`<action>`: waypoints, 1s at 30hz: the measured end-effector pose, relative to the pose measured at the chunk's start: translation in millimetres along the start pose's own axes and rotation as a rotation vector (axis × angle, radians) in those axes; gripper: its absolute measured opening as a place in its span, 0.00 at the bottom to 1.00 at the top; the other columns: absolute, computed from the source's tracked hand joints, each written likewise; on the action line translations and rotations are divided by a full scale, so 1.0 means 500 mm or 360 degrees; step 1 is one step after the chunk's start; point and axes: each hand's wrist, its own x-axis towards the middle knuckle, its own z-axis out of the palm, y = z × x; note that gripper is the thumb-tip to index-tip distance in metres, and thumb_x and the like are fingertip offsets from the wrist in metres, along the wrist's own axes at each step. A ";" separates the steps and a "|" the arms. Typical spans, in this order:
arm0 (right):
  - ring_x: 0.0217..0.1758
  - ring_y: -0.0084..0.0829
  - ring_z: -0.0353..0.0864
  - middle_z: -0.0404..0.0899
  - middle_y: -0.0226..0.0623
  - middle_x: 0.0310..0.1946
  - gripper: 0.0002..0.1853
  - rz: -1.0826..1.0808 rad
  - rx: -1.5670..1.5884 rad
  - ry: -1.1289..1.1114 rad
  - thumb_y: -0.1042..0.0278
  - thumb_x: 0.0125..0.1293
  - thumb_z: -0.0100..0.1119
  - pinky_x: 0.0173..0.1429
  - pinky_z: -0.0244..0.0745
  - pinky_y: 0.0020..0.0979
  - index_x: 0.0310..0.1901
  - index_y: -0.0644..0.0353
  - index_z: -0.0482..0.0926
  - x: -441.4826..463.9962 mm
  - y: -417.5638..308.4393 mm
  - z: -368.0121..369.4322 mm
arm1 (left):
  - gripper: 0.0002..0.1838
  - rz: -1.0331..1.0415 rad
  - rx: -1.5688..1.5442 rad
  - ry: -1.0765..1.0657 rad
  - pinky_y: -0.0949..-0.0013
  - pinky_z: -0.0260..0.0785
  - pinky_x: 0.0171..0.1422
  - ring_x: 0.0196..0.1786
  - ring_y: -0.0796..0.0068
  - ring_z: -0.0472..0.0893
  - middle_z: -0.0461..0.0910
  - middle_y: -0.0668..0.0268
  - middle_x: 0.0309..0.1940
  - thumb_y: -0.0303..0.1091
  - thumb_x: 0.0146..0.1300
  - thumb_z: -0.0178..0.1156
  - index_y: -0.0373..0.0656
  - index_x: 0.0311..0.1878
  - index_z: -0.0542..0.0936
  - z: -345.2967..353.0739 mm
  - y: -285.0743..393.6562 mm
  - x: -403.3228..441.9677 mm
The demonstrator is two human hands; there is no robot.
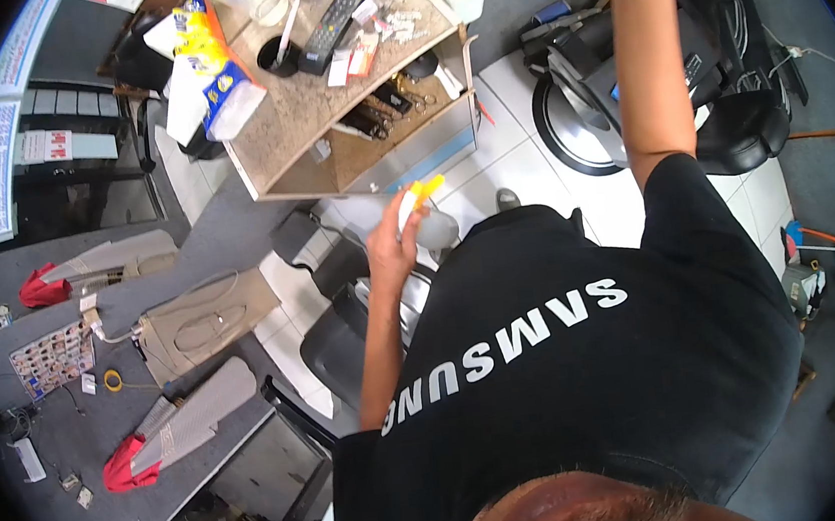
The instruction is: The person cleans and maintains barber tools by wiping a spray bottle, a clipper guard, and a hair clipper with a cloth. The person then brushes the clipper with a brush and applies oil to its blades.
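White floor tiles [514,166] spread below; a spray bottle with a yellow nozzle [421,192] is in front of the wearer's black shirt [589,375], gripped by the left hand [397,237]; just beyond stands a speckled-top cabinet [306,98] bearing a black remote [341,22] and a yellow-and-blue packet [204,55]; the right arm [650,67] stretches past a black chair [749,133], its right hand out of frame, grip impossible to tell.

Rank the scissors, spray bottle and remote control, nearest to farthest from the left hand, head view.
From the left hand:
1. Spray bottle: in its grasp, yellow nozzle showing.
2. Scissors: beyond the hand, in the open compartment under the countertop.
3. Remote control: farther still, on the countertop.
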 end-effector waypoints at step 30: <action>0.43 0.54 0.90 0.88 0.50 0.35 0.27 0.1474 -0.1766 -0.0981 0.39 0.79 0.52 0.49 0.82 0.50 0.61 0.57 0.77 -0.704 0.151 -0.274 | 0.31 -0.1391 -0.0794 -0.0665 0.59 0.77 0.58 0.49 0.60 0.87 0.87 0.53 0.43 0.59 0.83 0.44 0.36 0.57 0.81 0.054 -0.165 0.120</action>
